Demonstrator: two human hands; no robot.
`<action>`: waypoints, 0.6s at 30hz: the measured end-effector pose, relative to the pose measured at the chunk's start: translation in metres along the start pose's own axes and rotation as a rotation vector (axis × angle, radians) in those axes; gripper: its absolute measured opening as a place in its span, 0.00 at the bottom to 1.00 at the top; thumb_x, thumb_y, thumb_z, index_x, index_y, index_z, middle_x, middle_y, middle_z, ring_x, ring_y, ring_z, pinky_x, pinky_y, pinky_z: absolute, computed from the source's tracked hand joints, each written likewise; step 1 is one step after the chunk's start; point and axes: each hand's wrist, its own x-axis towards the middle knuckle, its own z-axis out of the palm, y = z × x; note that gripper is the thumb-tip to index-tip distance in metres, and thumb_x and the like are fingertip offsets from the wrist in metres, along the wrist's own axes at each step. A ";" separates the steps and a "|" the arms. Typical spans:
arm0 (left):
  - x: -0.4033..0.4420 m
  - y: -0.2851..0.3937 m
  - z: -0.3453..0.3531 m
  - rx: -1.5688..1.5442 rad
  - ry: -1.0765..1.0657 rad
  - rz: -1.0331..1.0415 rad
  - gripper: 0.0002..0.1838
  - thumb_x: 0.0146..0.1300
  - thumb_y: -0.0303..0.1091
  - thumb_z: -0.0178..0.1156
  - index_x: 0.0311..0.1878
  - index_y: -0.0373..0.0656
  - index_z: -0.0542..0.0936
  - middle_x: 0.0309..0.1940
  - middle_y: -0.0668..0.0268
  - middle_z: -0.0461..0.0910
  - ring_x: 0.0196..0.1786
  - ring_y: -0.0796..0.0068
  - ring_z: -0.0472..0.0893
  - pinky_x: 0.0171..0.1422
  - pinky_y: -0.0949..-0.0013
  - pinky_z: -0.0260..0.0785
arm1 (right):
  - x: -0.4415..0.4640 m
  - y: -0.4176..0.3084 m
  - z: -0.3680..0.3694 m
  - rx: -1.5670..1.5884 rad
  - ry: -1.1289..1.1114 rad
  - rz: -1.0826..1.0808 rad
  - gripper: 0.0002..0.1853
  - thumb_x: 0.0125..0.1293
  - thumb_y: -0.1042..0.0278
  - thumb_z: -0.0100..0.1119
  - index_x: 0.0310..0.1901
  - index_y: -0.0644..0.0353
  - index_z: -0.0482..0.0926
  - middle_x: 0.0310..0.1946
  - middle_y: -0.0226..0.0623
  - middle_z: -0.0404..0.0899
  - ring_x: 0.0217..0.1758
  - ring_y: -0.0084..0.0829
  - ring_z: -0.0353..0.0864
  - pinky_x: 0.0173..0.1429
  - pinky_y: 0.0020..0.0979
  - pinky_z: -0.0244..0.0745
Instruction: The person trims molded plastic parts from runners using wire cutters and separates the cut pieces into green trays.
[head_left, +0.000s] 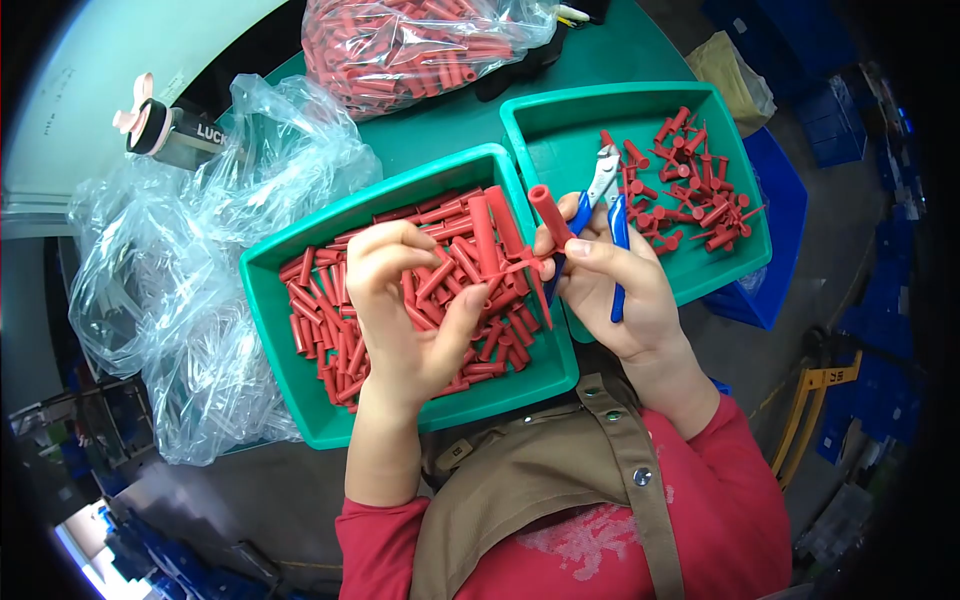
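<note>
My right hand (622,285) is closed around blue-handled nippers (619,225), whose metal jaws point up and away from me. Its thumb and fingers also pinch a cluster of red plastic tubes (550,215) joined by a thin runner. Two more tubes (484,235) of that cluster seem to stand up to the left. My left hand (405,310) is beside the cluster, fingers curled and thumb apart, gripping nothing visible; its thumb tip is near the runner, and I cannot tell if they touch. Below lies a green bin (262,300) full of loose red tubes (340,340).
A second green bin (560,120) at the right holds red pieces (700,190), some with thin stems. Behind sits a clear bag (400,50) of red tubes. Crumpled plastic bags (200,300) and a bottle (180,135) are at left. A blue crate (785,220) stands beyond the right bin.
</note>
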 end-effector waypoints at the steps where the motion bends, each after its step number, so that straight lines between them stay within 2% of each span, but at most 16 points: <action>1: 0.000 -0.001 -0.004 0.112 -0.042 0.089 0.24 0.51 0.22 0.71 0.49 0.40 0.70 0.44 0.57 0.71 0.44 0.66 0.73 0.51 0.64 0.69 | -0.001 0.000 0.000 0.142 0.042 0.074 0.15 0.64 0.75 0.55 0.52 0.59 0.72 0.44 0.41 0.77 0.47 0.33 0.78 0.53 0.35 0.71; 2: 0.001 0.002 -0.004 0.153 -0.077 0.117 0.24 0.48 0.22 0.71 0.48 0.40 0.73 0.44 0.57 0.71 0.44 0.64 0.73 0.49 0.64 0.68 | -0.001 0.002 -0.005 0.303 0.000 0.133 0.14 0.65 0.75 0.53 0.52 0.60 0.74 0.44 0.41 0.78 0.47 0.32 0.79 0.55 0.35 0.71; 3: 0.000 0.002 -0.002 0.189 -0.078 0.159 0.23 0.48 0.21 0.70 0.49 0.39 0.74 0.44 0.57 0.71 0.43 0.63 0.73 0.49 0.64 0.68 | -0.002 0.003 -0.005 0.303 0.001 0.132 0.14 0.65 0.75 0.53 0.52 0.60 0.74 0.44 0.41 0.78 0.47 0.32 0.79 0.55 0.35 0.71; 5: 0.000 0.005 0.000 0.308 -0.120 0.125 0.24 0.48 0.20 0.70 0.50 0.38 0.73 0.44 0.57 0.71 0.42 0.65 0.74 0.48 0.65 0.69 | -0.003 0.006 -0.004 0.490 0.014 0.239 0.13 0.67 0.75 0.52 0.52 0.62 0.75 0.44 0.41 0.79 0.44 0.31 0.79 0.55 0.36 0.71; 7: -0.003 0.003 0.005 0.111 -0.068 -0.107 0.25 0.50 0.20 0.69 0.52 0.37 0.72 0.45 0.58 0.70 0.41 0.70 0.75 0.49 0.67 0.71 | -0.005 0.007 -0.002 0.520 0.013 0.253 0.13 0.67 0.74 0.52 0.52 0.63 0.76 0.43 0.41 0.79 0.44 0.31 0.80 0.56 0.37 0.71; 8: -0.002 0.007 0.008 -0.052 -0.060 -0.260 0.24 0.54 0.22 0.68 0.54 0.36 0.70 0.46 0.58 0.69 0.42 0.74 0.75 0.50 0.68 0.72 | -0.006 0.007 0.000 0.549 0.015 0.266 0.12 0.68 0.73 0.52 0.52 0.64 0.76 0.43 0.41 0.79 0.43 0.30 0.80 0.56 0.38 0.72; 9: -0.001 0.005 0.003 -0.074 -0.191 -0.320 0.23 0.59 0.24 0.66 0.56 0.35 0.69 0.48 0.58 0.71 0.46 0.73 0.77 0.52 0.69 0.73 | -0.007 0.008 0.001 0.549 0.015 0.266 0.12 0.68 0.73 0.52 0.52 0.64 0.76 0.43 0.41 0.79 0.43 0.30 0.80 0.56 0.38 0.72; 11: -0.003 0.013 0.007 -0.369 -0.170 -0.527 0.23 0.61 0.25 0.65 0.57 0.34 0.69 0.49 0.59 0.73 0.50 0.71 0.78 0.52 0.69 0.74 | -0.007 0.010 0.004 0.578 0.060 0.247 0.13 0.68 0.72 0.53 0.52 0.65 0.74 0.42 0.41 0.80 0.42 0.29 0.79 0.55 0.38 0.72; 12: -0.004 0.019 0.013 -0.533 -0.078 -0.607 0.22 0.60 0.24 0.66 0.56 0.34 0.71 0.51 0.59 0.74 0.50 0.71 0.78 0.51 0.68 0.75 | -0.006 0.010 0.004 0.576 0.058 0.248 0.13 0.68 0.72 0.53 0.52 0.65 0.74 0.42 0.41 0.80 0.42 0.29 0.79 0.55 0.38 0.72; 13: -0.005 0.016 0.012 -0.534 -0.077 -0.606 0.22 0.60 0.24 0.66 0.56 0.34 0.71 0.51 0.59 0.74 0.50 0.71 0.78 0.51 0.68 0.75 | -0.006 0.011 0.005 0.608 0.055 0.251 0.14 0.68 0.72 0.54 0.53 0.65 0.74 0.42 0.41 0.80 0.42 0.29 0.79 0.55 0.38 0.72; 15: -0.006 0.006 0.008 -0.273 -0.248 -0.336 0.22 0.57 0.22 0.68 0.54 0.35 0.74 0.50 0.57 0.75 0.48 0.69 0.80 0.49 0.68 0.76 | -0.006 0.012 0.005 0.639 0.050 0.255 0.15 0.68 0.72 0.54 0.54 0.66 0.73 0.43 0.41 0.80 0.41 0.29 0.79 0.54 0.37 0.72; 16: -0.003 0.006 0.006 -0.111 -0.229 -0.230 0.22 0.52 0.17 0.68 0.51 0.35 0.77 0.44 0.57 0.78 0.44 0.66 0.82 0.47 0.68 0.76 | -0.007 0.013 0.005 0.720 0.056 0.276 0.16 0.68 0.72 0.54 0.55 0.65 0.72 0.43 0.41 0.79 0.41 0.28 0.79 0.54 0.37 0.72; 18: 0.001 0.006 0.005 -0.076 -0.209 -0.164 0.21 0.51 0.16 0.68 0.50 0.35 0.78 0.40 0.57 0.80 0.42 0.65 0.82 0.46 0.67 0.76 | -0.009 0.014 0.003 0.800 0.063 0.299 0.17 0.68 0.72 0.54 0.56 0.65 0.72 0.44 0.41 0.79 0.40 0.28 0.78 0.54 0.37 0.72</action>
